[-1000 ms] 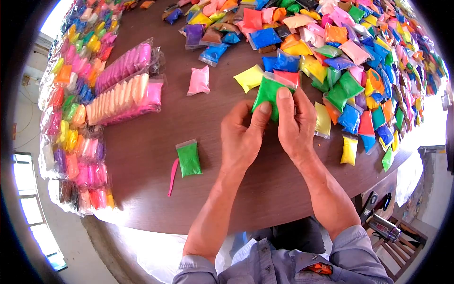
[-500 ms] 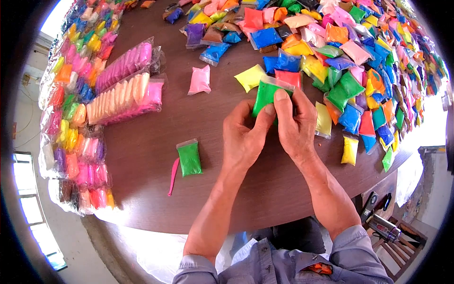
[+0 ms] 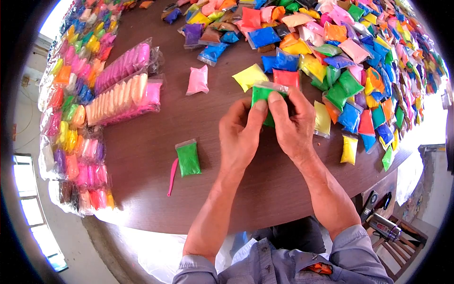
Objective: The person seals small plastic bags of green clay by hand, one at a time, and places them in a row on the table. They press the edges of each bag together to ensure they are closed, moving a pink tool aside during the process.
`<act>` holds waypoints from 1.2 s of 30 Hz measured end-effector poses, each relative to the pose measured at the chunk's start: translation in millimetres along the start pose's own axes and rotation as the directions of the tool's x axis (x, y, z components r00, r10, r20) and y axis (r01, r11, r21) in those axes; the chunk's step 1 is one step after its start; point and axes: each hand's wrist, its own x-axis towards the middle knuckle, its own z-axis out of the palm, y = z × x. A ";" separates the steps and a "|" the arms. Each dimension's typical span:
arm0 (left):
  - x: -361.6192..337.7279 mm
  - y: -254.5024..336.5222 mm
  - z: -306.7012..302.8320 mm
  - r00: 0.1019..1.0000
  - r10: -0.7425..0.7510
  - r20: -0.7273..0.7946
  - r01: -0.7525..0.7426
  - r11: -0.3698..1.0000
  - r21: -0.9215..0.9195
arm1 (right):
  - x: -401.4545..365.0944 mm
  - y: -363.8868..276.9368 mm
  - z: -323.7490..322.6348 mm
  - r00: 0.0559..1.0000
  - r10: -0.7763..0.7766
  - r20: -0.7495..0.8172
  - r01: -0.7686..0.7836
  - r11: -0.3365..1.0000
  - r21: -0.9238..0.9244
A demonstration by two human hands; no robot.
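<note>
Between my two hands is a green clay packet (image 3: 261,93) in a clear bag, its top seal edge facing away from me. My left hand (image 3: 241,135) grips its left side, thumb on the front. On the right side my right hand (image 3: 294,125) presses with its thumb, fingers curled behind. The packet's lower part is partly covered by the thumbs. A red packet (image 3: 286,77) and a yellow packet (image 3: 249,77) lie just beyond my hands. Nearer me on the left, another green packet (image 3: 188,158) rests beside a thin pink plastic tool (image 3: 173,177).
A large heap of mixed-colour packets (image 3: 350,52) covers the table's far right. Bagged rows of packets (image 3: 125,97) and stacked bundles (image 3: 75,137) line the left side. A single pink packet (image 3: 197,80) lies mid-table. Beyond the right table edge, a metal cylinder (image 3: 385,228) rests on a wooden stool (image 3: 402,246).
The green packet's top has tipped and sits slightly lower, with its seal edge more level. Both thumbs have shifted a little on it; my hands moved slightly left.
</note>
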 end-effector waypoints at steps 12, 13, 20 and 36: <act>0.3 2.1 -2.5 1.000 0.019 -0.005 -0.019 0.993 0.114 | -0.8 4.3 0.0 0.999 0.010 0.041 -0.010 1.000 0.000; 1.1 1.6 -2.9 1.000 0.018 -0.007 -0.018 0.994 0.105 | -1.9 7.5 0.4 0.998 0.022 0.055 -0.023 0.999 0.030; 2.8 -2.4 -7.5 0.999 0.043 -0.007 -0.041 0.979 0.199 | -1.7 7.1 2.4 0.998 -0.004 0.056 0.004 1.000 0.009; 3.8 -2.3 -7.7 0.998 0.037 -0.054 -0.030 0.990 0.137 | -1.1 7.4 1.6 0.994 -0.042 0.097 0.052 0.994 -0.100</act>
